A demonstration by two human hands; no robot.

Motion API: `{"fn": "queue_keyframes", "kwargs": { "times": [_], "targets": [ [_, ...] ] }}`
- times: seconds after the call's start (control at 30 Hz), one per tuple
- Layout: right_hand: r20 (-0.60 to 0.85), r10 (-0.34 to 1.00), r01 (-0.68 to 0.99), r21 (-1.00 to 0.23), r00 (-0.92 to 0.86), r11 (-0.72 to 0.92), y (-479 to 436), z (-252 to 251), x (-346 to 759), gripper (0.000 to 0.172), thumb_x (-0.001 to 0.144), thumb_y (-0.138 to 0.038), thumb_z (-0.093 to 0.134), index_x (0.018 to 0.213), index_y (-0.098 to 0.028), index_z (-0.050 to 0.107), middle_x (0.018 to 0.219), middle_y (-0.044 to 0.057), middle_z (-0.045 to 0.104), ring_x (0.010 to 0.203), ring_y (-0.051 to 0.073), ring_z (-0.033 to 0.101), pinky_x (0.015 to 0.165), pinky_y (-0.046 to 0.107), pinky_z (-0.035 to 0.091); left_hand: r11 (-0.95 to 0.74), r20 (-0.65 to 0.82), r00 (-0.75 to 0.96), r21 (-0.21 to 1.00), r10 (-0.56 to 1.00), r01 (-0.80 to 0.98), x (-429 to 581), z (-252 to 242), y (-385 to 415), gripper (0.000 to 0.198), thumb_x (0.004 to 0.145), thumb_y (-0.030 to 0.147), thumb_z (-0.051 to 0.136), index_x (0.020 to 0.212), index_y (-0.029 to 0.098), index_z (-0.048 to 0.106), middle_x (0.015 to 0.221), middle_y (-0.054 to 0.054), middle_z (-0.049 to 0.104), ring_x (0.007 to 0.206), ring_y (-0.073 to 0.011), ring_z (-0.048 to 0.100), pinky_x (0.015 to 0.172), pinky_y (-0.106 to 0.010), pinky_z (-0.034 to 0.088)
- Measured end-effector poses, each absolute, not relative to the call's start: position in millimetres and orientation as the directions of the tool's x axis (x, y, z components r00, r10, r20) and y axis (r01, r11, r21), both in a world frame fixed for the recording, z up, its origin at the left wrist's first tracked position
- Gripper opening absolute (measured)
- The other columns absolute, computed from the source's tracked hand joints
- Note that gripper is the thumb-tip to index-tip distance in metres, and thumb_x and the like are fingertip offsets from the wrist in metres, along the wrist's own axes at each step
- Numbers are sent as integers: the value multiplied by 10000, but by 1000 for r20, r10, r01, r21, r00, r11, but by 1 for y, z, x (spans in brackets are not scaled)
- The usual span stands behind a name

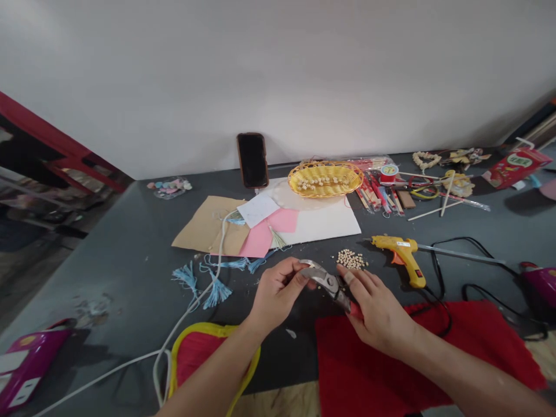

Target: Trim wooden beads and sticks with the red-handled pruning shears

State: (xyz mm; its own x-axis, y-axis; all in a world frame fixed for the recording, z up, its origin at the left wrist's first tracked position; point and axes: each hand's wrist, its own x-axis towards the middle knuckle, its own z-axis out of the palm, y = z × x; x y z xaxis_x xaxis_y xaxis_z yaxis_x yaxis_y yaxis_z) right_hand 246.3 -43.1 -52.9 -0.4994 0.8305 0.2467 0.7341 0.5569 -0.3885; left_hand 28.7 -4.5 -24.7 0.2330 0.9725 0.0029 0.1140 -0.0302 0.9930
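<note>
My right hand (382, 313) is wrapped round the red handles of metal pruning shears (328, 282). Their curved jaws point up and left, towards my left hand (278, 292). The thumb and fingers of my left hand are pinched together at the tip of the jaws; whatever is between them is too small or hidden to make out. Just beyond my right fingertips lies a small heap of pale beads or cut pieces (351, 259) on the dark table. A yellow hot glue gun (402, 255) rests on its side to the right of the heap.
A yellow woven basket (325, 180) with small pale pieces stands behind, near a propped phone (252, 160). Blue tassels (217, 293), brown paper (211, 223) and a white cable (221, 243) lie left. Red cloth (425, 353) covers the front right; sticks (445, 197) lie behind.
</note>
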Motion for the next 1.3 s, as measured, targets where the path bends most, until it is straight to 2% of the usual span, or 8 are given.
{"fn": "queue_keyframes", "kwargs": {
  "times": [0.27,0.43,0.67,0.83,0.93,1.03,1.17,1.3],
  "targets": [
    [127,853,750,-424,-506,508,-46,-47,246,698,669,-75,462,1363,-113,400,1220,172,591,1069,300,564,867,459,532,-104,52,238,971,970,216,31,-20,-9,248,893,314,551,711,175,645,669,-14,665,646,-140,602,626,-221,434],
    [75,874,780,-420,-480,464,-45,-49,246,745,706,-80,473,1434,-136,325,1266,164,553,1137,309,513,909,492,489,-117,48,266,961,963,250,30,-21,-8,251,923,284,490,743,173,624,670,-10,660,606,-123,556,588,-218,397],
    [75,865,764,-436,-496,476,-44,-48,248,767,697,-69,469,1443,-154,312,1309,148,517,1152,304,479,951,507,449,114,-128,366,992,922,59,26,-27,-5,279,890,395,543,740,160,552,572,-1,630,426,-71,338,434,-203,255],
    [39,860,747,-477,-508,463,-45,-45,247,707,696,-72,466,1397,-112,380,1251,164,550,1125,304,500,945,495,464,223,-194,409,975,892,-24,26,-29,-4,321,857,451,578,734,160,521,536,0,611,400,-61,306,407,-200,218],
    [30,859,741,-491,-512,459,-46,-44,247,679,693,-74,470,1369,-99,413,1234,164,564,1097,299,518,939,480,477,166,-165,383,986,909,30,26,-29,-5,311,878,432,558,741,152,552,561,-5,609,428,-68,345,424,-200,252],
    [34,868,754,-478,-496,450,-44,-45,247,677,700,-72,463,1373,-114,408,1263,160,554,1120,301,511,936,481,478,42,-90,337,988,937,146,26,-28,-6,309,910,400,512,758,146,603,633,-16,620,472,-75,394,450,-199,293],
    [62,888,785,-444,-455,432,-41,-49,248,676,741,-79,448,1409,-152,371,1273,155,549,1152,306,498,924,494,472,-26,-28,249,977,968,211,29,-30,-7,197,856,362,585,858,168,611,662,6,615,500,-93,469,475,-201,347],
    [66,887,800,-405,-458,443,-41,-50,248,722,721,-77,469,1429,-146,345,1286,157,541,1157,313,490,919,494,462,-125,76,147,924,986,361,30,-31,-7,119,837,262,576,751,180,589,631,11,596,552,-115,533,519,-213,369]
  ]
}}
